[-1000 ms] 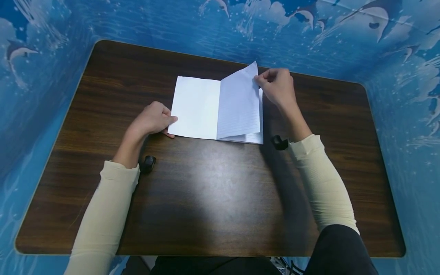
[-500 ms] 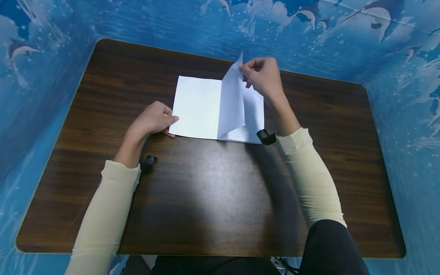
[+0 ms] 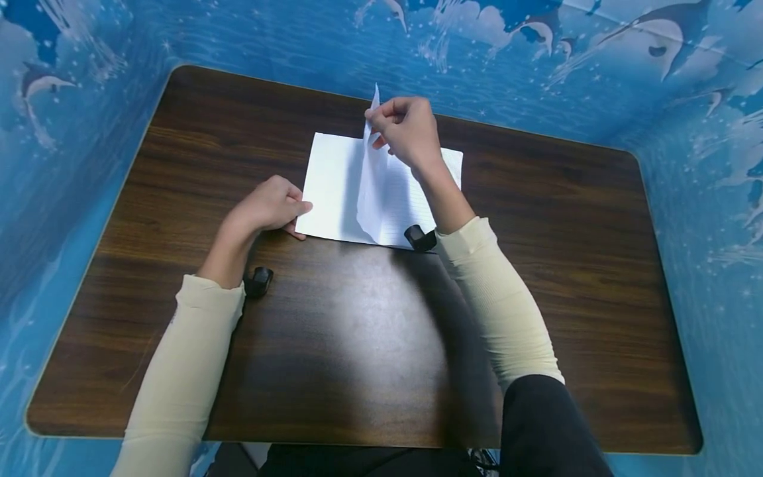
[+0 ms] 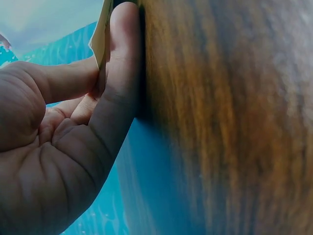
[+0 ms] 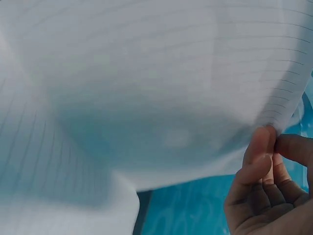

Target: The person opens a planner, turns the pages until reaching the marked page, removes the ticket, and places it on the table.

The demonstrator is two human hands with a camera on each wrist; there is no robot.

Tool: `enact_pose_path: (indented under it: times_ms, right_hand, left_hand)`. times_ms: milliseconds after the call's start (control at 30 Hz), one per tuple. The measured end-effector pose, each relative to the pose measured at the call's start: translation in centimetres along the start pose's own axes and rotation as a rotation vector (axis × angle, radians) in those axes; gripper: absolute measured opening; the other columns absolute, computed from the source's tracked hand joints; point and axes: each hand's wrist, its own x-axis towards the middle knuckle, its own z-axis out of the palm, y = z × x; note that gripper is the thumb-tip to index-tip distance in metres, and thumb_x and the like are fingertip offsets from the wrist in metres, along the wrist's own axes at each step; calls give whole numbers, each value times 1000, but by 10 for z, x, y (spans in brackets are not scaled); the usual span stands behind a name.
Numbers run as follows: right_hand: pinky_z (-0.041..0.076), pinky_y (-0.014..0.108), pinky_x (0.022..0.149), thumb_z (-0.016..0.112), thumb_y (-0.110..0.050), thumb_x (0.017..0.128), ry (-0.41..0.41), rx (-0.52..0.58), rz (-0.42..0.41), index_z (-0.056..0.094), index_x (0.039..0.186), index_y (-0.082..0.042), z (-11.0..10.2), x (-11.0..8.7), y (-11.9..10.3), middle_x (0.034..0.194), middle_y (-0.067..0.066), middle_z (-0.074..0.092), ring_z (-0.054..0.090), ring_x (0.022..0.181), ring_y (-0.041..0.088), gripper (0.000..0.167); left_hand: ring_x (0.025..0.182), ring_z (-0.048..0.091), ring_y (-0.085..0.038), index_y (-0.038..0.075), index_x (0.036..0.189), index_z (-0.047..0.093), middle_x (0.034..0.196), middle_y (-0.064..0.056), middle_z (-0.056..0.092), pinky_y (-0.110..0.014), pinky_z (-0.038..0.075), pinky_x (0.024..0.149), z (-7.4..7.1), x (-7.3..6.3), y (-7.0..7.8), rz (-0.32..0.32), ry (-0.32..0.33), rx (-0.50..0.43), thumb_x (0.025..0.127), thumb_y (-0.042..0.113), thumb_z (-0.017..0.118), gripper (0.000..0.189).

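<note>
An open notebook (image 3: 330,179) with white, ruled pages lies on the dark wood table. My left hand (image 3: 271,205) holds its lower left edge, thumb on top and fingers beneath; in the left wrist view the thumb and fingers pinch the notebook's thin edge (image 4: 100,41). With thumb and fingertips, my right hand (image 3: 408,129) pinches the outer edge of one raised page (image 3: 372,185). That page stands nearly upright near the fold. In the right wrist view the lifted page (image 5: 161,73) curves from the fold to the right hand's fingertips, its faint lines visible.
The wood-grain table (image 3: 357,358) has rounded corners. Blue curtains (image 3: 286,40) printed with dolphins surround its back and sides. A black wrist camera (image 3: 258,283) sits at the left wrist and another black camera (image 3: 420,238) at the right.
My right hand has moved left with the page, swinging it up from the right side to nearly upright and uncovering the ruled page beneath. My left hand stays at the notebook's edge.
</note>
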Motion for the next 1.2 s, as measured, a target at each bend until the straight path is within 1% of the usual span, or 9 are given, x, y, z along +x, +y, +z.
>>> enact_pose_path:
  times_ms: [400,533,633,800,867,967,1033,1067,1200]
  right_hand:
    - [58,26,68,73,-25,105,-27,-55,69,80,105,-7,49,14,3,82,1,75,76,76,14,19]
    - [56,25,66,73,-23,105,-40,-93,106,80,106,-8,62,17,5,85,3,77,73,72,13,18]
    - [51,22,62,72,-23,105,-40,-143,119,82,105,-9,72,21,8,85,3,77,67,68,10,17]
    - [44,21,62,70,-25,106,-52,-247,109,82,102,-10,86,26,17,83,1,74,61,67,10,20]
    - [44,22,64,69,-26,106,-63,-287,107,82,102,-11,91,27,22,83,0,74,61,69,10,20]
    - [44,24,65,68,-24,105,-79,-354,99,82,102,-13,98,26,28,87,0,75,61,73,12,18]
    - [45,25,65,69,-22,102,-93,-398,102,82,100,-18,104,32,35,86,-4,76,61,73,11,15]
    - [45,25,65,69,-22,102,-101,-412,95,83,101,-18,105,31,37,87,-4,77,61,74,11,14]
    - [46,25,68,69,-21,104,-152,-445,44,85,107,-20,107,28,41,96,-4,81,63,78,11,17]
  left_hand:
    - [72,81,-21,2,73,55,61,-7,60,-33,51,66,-3,2,3,11,-37,37,115,21,52,46]
    - [64,76,-18,1,75,58,61,-5,59,-32,48,64,-3,2,4,18,-32,60,115,18,50,44]
    - [61,69,-16,0,79,60,63,-5,59,-30,48,63,-2,2,4,15,-34,65,115,16,46,42]
    - [65,73,-16,-7,94,60,74,-9,59,-31,62,67,-1,1,6,-26,-63,-93,117,15,35,40]
    - [66,75,-17,-11,103,60,79,-10,62,-32,65,69,-1,1,6,-45,-71,-172,118,20,31,45]
    - [68,76,-17,-14,112,61,81,-10,66,-34,65,70,-1,2,4,-57,-78,-219,119,33,30,57]
    - [68,76,-17,-12,108,65,78,-8,66,-34,65,69,-2,2,3,-51,-77,-200,118,39,35,60]
    - [67,77,-17,-10,101,67,74,-7,66,-33,64,69,-2,2,2,-48,-75,-177,117,38,40,58]
    - [67,78,-19,0,77,61,62,-5,58,-32,62,68,-3,3,1,-33,-67,-78,114,25,55,45]
